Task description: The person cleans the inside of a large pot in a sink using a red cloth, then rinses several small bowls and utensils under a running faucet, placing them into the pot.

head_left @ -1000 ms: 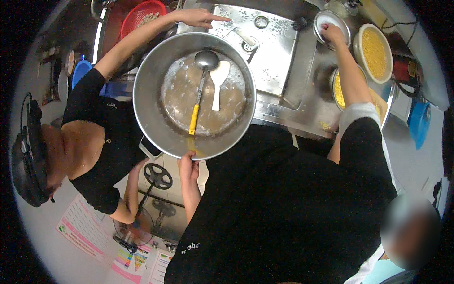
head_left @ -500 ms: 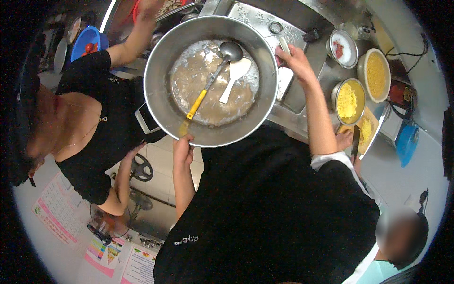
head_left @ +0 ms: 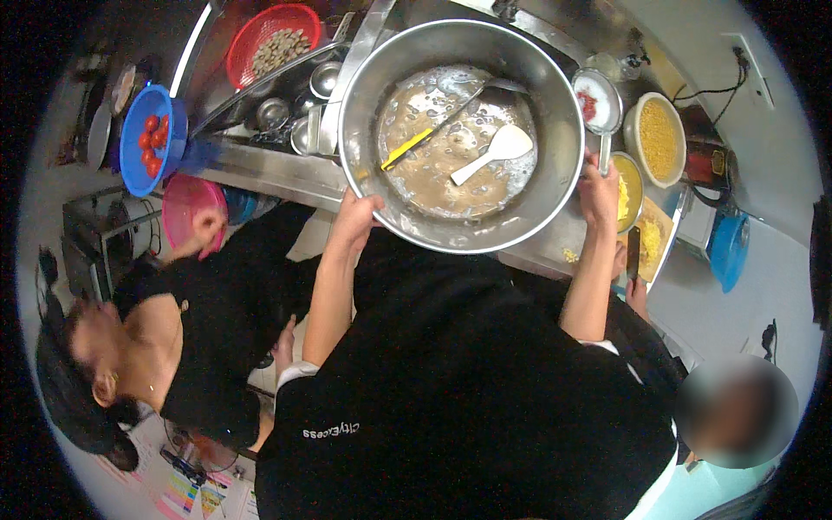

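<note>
A large steel pot (head_left: 462, 236) is between my hands, tilted enough to show inside. Cloudy brownish liquid (head_left: 446, 173) covers its bottom. A ladle (head_left: 407, 148) with a yellow-ended handle leans in it, its bowl partly sunk. Beside the ladle lies a white paddle (head_left: 498, 152). At the pot's near left rim, my left hand (head_left: 351, 221) is closed on its outside; the fingers are partly hidden. My right hand (head_left: 598, 191) is closed at the right side, round what looks like the pot's pale side handle (head_left: 604, 152).
Beyond the pot runs a steel counter (head_left: 269, 166) with a red basket (head_left: 275, 43) of shells. A blue basin (head_left: 154, 143) of tomatoes is left. A person (head_left: 221, 303) stands close by. At right are several food bowls (head_left: 656, 139) and another person's knife (head_left: 633, 251) over a board.
The pot has moved right and turned clockwise with my hands on it. The ladle and paddle shifted inside. The person at left has moved back and lowered an arm.
</note>
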Demonstrator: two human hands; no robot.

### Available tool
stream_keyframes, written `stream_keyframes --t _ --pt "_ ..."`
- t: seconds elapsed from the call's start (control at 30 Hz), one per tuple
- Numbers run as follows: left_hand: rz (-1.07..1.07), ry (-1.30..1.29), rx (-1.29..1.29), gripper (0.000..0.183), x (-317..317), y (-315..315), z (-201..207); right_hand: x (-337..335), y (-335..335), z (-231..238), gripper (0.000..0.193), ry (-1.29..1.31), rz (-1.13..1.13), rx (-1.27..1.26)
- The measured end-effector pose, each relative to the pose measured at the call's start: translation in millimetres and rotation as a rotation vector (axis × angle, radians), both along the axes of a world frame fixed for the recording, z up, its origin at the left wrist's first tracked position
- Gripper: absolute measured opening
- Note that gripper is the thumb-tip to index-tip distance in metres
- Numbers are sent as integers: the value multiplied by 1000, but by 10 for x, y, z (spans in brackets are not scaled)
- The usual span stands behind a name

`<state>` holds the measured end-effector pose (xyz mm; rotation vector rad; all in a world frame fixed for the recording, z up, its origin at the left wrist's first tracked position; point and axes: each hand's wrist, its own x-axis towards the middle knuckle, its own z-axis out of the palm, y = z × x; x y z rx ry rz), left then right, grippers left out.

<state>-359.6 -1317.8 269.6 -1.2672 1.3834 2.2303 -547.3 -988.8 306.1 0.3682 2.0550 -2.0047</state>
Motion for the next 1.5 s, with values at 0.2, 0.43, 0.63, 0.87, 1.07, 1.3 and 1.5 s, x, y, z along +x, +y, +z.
stream_keyframes --t 0.2,0.43,0.63,0.87,1.07,1.3,1.5 --pt "-121 53 -155 50 -535 -29 -139 -2 257 -519 12 -121 -41 -28" --pt "-292 -37 -303 47 -1194 -147 -350 -187 333 -970 16 -153 -126 -105" --pt "-338 -116 -283 45 -1536 -172 -902 -284 249 -1542 9 -231 -221 -67" --pt "-281 -102 -241 49 -1268 -254 -1771 -124 19 -1979 7 -394 -321 16" --pt "-293 -158 -143 53 -1337 -245 -2187 -97 -3 -2345 8 -421 -368 80" --pt "-324 -285 -128 35 -1198 -181 -2270 211 -20 -2409 21 -449 -368 -29" --pt "-1060 277 -800 35 -2629 -44 -1231 377 -412 -1966 23 -527 -382 -49"
